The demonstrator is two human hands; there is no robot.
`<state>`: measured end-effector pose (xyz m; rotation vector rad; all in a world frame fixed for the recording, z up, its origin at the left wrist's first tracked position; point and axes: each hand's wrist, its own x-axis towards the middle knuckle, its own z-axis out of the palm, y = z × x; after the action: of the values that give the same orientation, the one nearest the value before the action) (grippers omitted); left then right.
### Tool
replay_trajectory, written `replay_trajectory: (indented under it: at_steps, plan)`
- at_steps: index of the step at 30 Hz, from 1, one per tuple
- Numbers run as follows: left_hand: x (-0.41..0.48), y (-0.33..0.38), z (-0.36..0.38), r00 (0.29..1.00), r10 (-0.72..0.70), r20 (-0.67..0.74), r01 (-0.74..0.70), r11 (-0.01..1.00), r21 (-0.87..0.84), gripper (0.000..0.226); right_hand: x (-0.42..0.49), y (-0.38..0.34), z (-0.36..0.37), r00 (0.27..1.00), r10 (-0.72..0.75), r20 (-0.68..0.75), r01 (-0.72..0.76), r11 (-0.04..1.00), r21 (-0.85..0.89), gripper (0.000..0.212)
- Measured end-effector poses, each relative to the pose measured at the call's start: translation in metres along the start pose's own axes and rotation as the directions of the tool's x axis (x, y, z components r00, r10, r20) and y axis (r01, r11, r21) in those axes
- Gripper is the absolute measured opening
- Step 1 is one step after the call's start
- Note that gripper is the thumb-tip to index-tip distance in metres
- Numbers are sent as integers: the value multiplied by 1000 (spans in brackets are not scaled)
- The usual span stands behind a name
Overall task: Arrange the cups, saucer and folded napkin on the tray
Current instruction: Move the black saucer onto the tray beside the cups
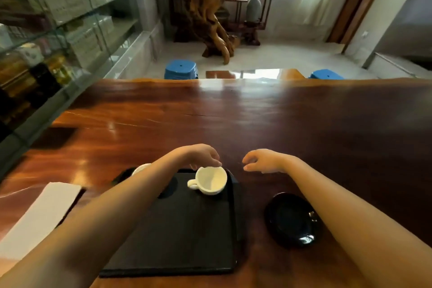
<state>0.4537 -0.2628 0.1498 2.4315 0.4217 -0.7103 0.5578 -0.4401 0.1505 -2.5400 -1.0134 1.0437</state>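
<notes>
While our left hand point(205, 155) pinches the tilted white ceramic cup point(210, 180) over the flat black tray point(177, 236), our right hand point(261, 161) hangs slack; glossy black saucer point(292, 220) and folded white napkin point(44, 213) remain off it.

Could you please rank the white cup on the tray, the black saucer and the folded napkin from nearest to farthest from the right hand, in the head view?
From the right hand:
1. White cup, just to its left on the tray.
2. Black saucer, on the table toward the person.
3. Folded napkin, far left.

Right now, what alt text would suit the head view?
A person's left hand tips a white handled cup by its rim over a black rectangular tray on a wooden table; the right hand hovers empty above a black saucer.
</notes>
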Motion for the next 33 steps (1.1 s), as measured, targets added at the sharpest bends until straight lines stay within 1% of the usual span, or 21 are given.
replay_trajectory:
  at_steps: [5,10,13,15,18,20,23,26,29,31,33]
  plan:
    - [26,67,46,999,8,39,-6,997,-71,41,-27,91,0,996,70,48,-74,994,80,43]
    - [53,113,94,998,-25,56,28,998,-53,43,-50,170,4,985,159,69,-168,974,151,41]
    - [68,128,120,997,-42,71,44,998,-37,47,-57,210,15,976,213,53,-218,964,154,42]
    - [77,133,137,995,-61,78,60,998,14,51,-60,232,25,970,241,37,-244,955,168,42]
    - [90,131,162,993,-112,25,108,987,120,56,-60,257,44,957,288,47,-291,934,207,43]
    - [97,128,175,987,-163,10,161,981,112,56,-57,269,58,949,306,72,-314,917,246,45]
    - [104,124,191,967,-253,37,253,968,7,53,-49,278,79,943,318,98,-332,883,332,50]
    - [110,120,206,951,-298,82,307,938,-162,54,-38,279,97,947,310,90,-317,840,441,48]
    - [114,120,219,943,-323,77,328,867,-376,54,-26,277,107,947,316,58,-297,792,533,43]
    - [116,121,223,933,-355,59,334,793,-509,49,-21,276,111,940,339,41,-295,744,599,40]
    - [119,122,224,924,-381,42,332,742,-583,46,-18,275,111,933,358,38,-297,705,644,39]
